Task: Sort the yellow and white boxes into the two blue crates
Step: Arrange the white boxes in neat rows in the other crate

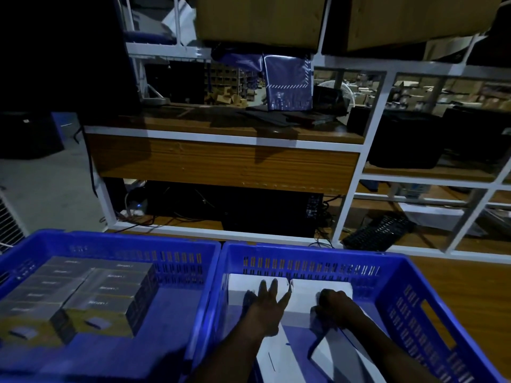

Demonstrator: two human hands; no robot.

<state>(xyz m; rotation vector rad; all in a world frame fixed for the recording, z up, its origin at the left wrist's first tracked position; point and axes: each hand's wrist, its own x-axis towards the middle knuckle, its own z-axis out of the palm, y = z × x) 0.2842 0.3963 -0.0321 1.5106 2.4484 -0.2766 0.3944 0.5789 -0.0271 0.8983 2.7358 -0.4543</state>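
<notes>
atop white boxes point(320, 291), both hands

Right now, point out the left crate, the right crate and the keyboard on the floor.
left crate point(116, 237), head view, on its far rim.
right crate point(309, 250), head view, on its far rim.
keyboard point(378, 233), head view, on the middle of its keys.

Two blue crates side by side, walls touching. Left crate point(110, 244): yellow boxes point(83, 297) w/ grey tops, packed in neat rows, filling its left part. Right crate point(304, 255): white boxes point(312, 288), two flat against the far wall, more lying closer, partly hidden under the arms.
</notes>
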